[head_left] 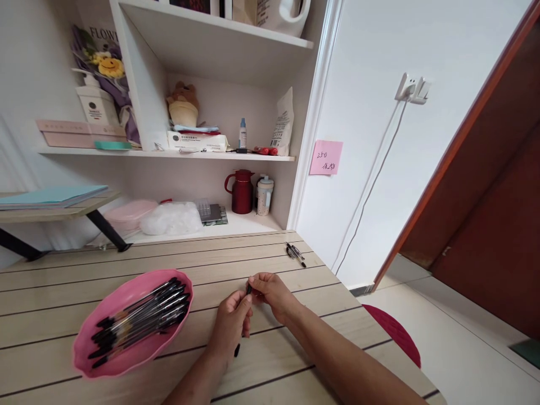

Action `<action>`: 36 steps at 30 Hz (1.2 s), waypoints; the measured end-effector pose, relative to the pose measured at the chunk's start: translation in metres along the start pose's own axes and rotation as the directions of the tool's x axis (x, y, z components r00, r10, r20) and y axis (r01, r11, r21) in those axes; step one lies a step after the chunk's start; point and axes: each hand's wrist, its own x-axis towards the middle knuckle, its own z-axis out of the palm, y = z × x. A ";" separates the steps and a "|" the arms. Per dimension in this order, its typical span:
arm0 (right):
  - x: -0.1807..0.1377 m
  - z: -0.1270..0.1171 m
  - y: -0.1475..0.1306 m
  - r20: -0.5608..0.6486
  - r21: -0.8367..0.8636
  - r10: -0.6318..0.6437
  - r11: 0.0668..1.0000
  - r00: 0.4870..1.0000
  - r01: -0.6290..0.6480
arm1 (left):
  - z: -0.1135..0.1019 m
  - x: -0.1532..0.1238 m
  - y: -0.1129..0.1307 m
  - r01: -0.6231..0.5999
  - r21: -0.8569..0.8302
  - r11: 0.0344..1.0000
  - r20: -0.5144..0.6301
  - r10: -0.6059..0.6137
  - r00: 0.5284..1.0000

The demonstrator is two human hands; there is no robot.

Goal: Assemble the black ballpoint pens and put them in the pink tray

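Note:
My left hand is closed around a black pen, whose dark lower end pokes out beneath the fingers. At the pen's upper black end, my right hand pinches with thumb and fingertips; whether that end is a separate cap I cannot tell. The two hands meet over the table, and most of the pen is hidden by the fingers. To the left of them, a pink scalloped bowl holds several clear-barrelled pens with black ends. A few more pens lie on the table beyond my right hand.
Behind the wood-look table stands a white shelf unit with a red jug and a patterned cup. A small raised stand carries blue papers at left. A red round seat sits past the table's right edge.

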 end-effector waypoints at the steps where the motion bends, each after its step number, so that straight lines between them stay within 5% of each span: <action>1: 0.000 0.000 0.000 0.020 0.013 0.007 1.000 1.000 -0.007 | 0.000 0.000 0.000 0.002 -0.004 1.000 -0.004 -0.002 1.000; 10: -0.001 0.002 -0.002 0.062 0.059 -0.009 0.998 0.998 0.005 | 0.000 0.000 -0.002 -0.001 -0.008 1.000 -0.014 0.001 1.000; 15: 0.000 0.001 0.000 -0.014 0.032 0.007 0.999 1.000 -0.006 | -0.001 0.001 -0.003 -0.003 0.011 1.000 -0.004 0.003 1.000; 31: 0.005 0.003 0.008 0.091 0.185 0.069 0.979 0.993 -0.085 | -0.002 0.002 -0.004 -0.019 -0.089 0.996 -0.003 0.018 1.000; 36: 0.006 0.005 0.008 0.004 0.181 0.022 0.983 1.000 -0.022 | -0.003 0.001 -0.003 -0.004 -0.080 0.997 0.019 0.006 1.000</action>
